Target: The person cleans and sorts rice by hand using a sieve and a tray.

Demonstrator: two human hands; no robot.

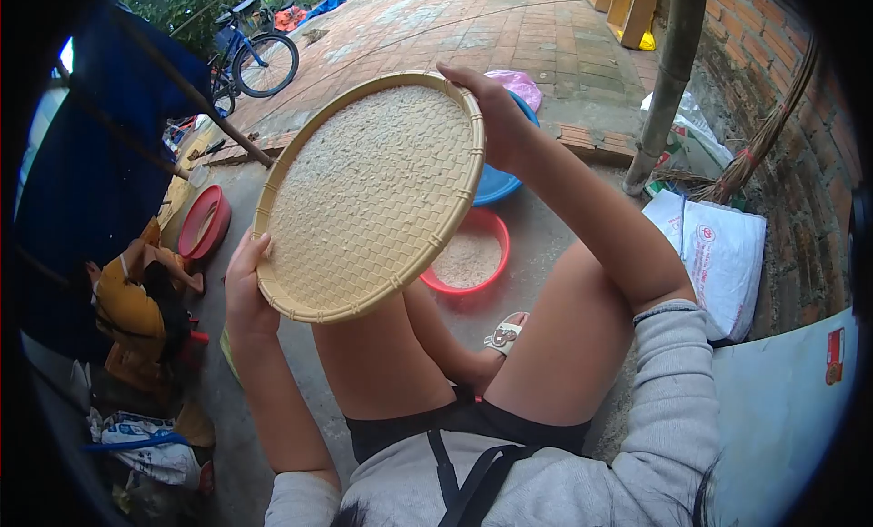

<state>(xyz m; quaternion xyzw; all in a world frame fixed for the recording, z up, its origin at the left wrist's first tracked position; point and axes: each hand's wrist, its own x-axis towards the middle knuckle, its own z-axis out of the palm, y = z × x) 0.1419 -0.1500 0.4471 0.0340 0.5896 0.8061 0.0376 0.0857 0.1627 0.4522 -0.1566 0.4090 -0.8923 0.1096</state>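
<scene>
A round woven bamboo tray (400,240) is held up, tilted, above the lap. Pale grains (350,150) are spread over it, thicker toward its upper left side. My left hand (247,286) grips the lower left rim with the thumb on top. At the upper right rim, my right hand (491,109) is closed on the edge, its fingers partly hidden behind. Below the tray sits a red basin (503,254) with pale grains inside, partly covered from view by the tray. A blue basin (496,187) lies behind, mostly hidden.
At the left, a person in a yellow top (129,300) sits low near another red basin (205,221). A bamboo pole (671,81) stands at the right beside white sacks (718,254) and a brick wall (773,36). A blue bicycle (264,61) is parked farther back.
</scene>
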